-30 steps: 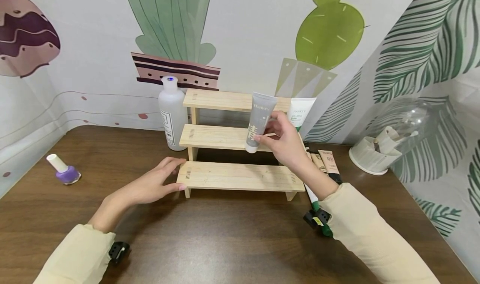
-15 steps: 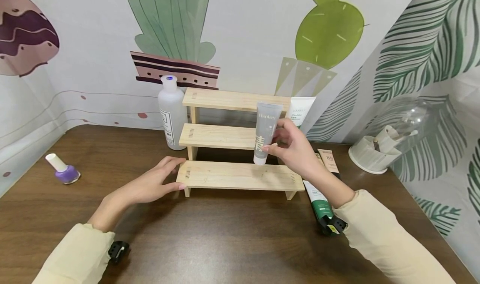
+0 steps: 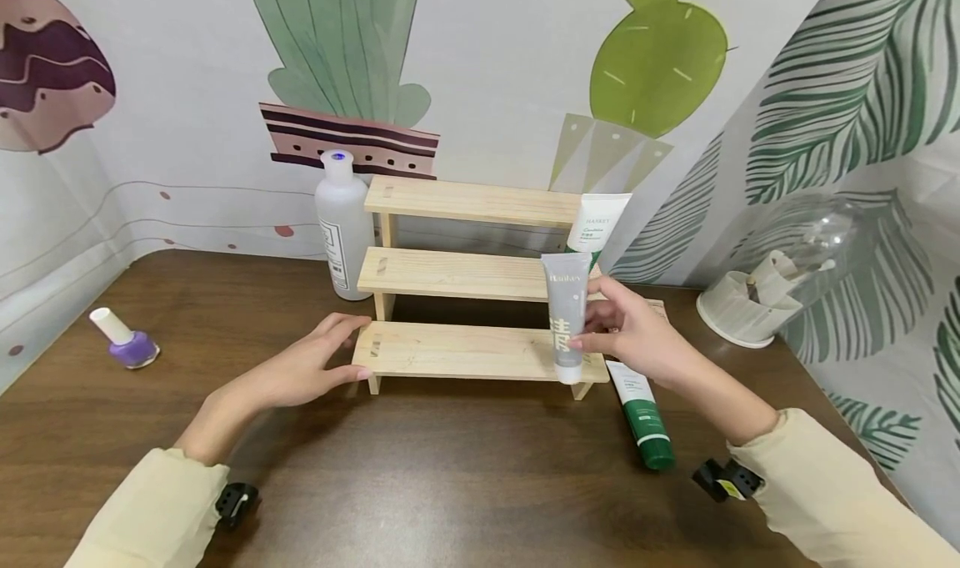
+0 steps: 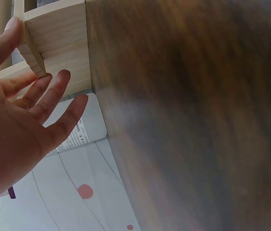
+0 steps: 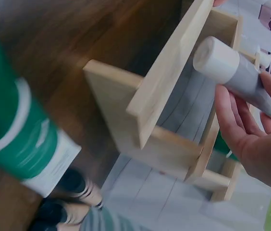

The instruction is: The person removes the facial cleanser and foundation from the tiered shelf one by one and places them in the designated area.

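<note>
My right hand (image 3: 633, 330) pinches a grey squeeze tube (image 3: 567, 301), white cap downward, in front of the right part of a three-step wooden shelf (image 3: 457, 351). The right wrist view shows the tube's white cap (image 5: 217, 60) apart from the lowest board. At that board's left end, my left hand (image 3: 307, 364) grips its edge. Thumb and fingers lie on opposite edges of the board (image 4: 32, 55) in the left wrist view. Behind the grey tube, a white and green tube (image 3: 596, 222) stands at the shelf's right, its lower part hidden.
Another white and green tube (image 3: 643, 422) lies right of the shelf. A clear white bottle (image 3: 345, 226) stands at its left. Purple nail polish (image 3: 133, 347) is far left. A domed holder (image 3: 750, 309) stands right. Small tubes (image 5: 80, 187) lie behind my right hand.
My right hand has carried the grey tube rightward and down, from before the middle board to before the lowest board's right part. The left hand has stayed put.
</note>
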Tool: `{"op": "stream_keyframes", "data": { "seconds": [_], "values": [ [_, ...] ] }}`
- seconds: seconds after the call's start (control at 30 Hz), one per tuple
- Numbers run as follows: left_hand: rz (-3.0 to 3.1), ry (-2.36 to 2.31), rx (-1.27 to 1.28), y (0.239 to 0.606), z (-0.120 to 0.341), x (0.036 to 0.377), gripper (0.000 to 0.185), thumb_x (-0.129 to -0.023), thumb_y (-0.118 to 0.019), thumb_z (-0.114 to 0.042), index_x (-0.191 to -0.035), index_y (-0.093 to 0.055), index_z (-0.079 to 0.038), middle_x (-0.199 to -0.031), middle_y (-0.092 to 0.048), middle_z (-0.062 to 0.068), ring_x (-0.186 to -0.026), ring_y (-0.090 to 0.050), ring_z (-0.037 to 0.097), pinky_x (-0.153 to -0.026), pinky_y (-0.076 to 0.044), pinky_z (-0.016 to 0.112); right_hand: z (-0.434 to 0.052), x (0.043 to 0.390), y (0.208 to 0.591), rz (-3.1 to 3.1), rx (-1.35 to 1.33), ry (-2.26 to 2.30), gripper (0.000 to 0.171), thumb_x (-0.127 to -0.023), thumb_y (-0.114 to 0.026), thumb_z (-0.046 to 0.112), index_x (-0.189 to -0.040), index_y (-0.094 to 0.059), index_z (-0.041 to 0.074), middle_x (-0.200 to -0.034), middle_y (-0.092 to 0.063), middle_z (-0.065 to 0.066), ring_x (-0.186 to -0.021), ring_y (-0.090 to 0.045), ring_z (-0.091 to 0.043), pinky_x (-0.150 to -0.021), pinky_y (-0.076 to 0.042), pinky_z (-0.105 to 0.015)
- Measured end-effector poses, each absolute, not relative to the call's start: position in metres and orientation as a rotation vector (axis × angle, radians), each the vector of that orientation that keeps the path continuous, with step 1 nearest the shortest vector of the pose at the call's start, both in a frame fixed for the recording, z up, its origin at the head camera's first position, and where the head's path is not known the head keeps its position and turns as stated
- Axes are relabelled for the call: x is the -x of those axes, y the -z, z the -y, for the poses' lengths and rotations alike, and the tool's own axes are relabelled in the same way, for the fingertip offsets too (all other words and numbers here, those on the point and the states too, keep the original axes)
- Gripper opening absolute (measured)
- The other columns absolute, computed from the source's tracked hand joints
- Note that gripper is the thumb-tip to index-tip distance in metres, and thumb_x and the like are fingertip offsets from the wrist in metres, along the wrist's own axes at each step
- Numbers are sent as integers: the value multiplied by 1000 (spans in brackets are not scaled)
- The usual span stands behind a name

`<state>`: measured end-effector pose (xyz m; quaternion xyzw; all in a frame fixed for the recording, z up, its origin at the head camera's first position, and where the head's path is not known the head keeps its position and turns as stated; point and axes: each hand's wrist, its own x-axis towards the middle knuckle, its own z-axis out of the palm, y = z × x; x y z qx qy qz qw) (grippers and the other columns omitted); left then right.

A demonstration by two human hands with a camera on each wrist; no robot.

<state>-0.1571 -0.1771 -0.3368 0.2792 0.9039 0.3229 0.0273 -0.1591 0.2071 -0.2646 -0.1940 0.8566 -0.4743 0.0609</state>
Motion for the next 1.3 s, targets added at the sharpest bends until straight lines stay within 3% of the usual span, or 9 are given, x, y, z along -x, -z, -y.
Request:
{"op": "stream_keyframes", "data": {
  "seconds": [0.43, 0.77, 0.93, 1.3],
  "values": [
    [-2791, -994, -864, 337, 177, 157, 61, -87, -64, -25, -132, -36, 6, -123, -40, 17, -105, -50, 31, -87, -41, 46, -270, 140, 278, -2341, 468, 1464, 40, -78, -66, -4, -109, -40, -5, -87, -58, -19, -78, -61, -21, -64, -53, -40],
    [-2783, -998, -857, 335, 177, 156, 61, -87, -63, -25, -132, -36, 6, -125, -39, 18, -106, -50, 32, -88, -41, 47, -327, 132, 292, -2140, 320, 1507, 31, -84, -59, -3, -106, -44, 13, -82, -57, -11, -74, -61, -26, -63, -53, -45],
    [-2787, -995, -860, 336, 177, 156, 61, -87, -63, -25, -132, -36, 6, -125, -38, 18, -105, -50, 31, -87, -41, 46, -347, 128, 299, -2102, 232, 1504, 31, -86, -58, -2, -106, -43, 17, -84, -57, -9, -76, -61, -26, -63, -53, -45],
    [-2782, -1010, -872, 337, 178, 157, 61, -87, -63, -26, -132, -36, 5, -123, -40, 17, -106, -50, 31, -87, -41, 46, -363, 118, 325, -2023, 166, 1542, 28, -88, -55, 0, -108, -37, 5, -82, -57, -8, -72, -61, -22, -60, -53, -42]
  ]
}}
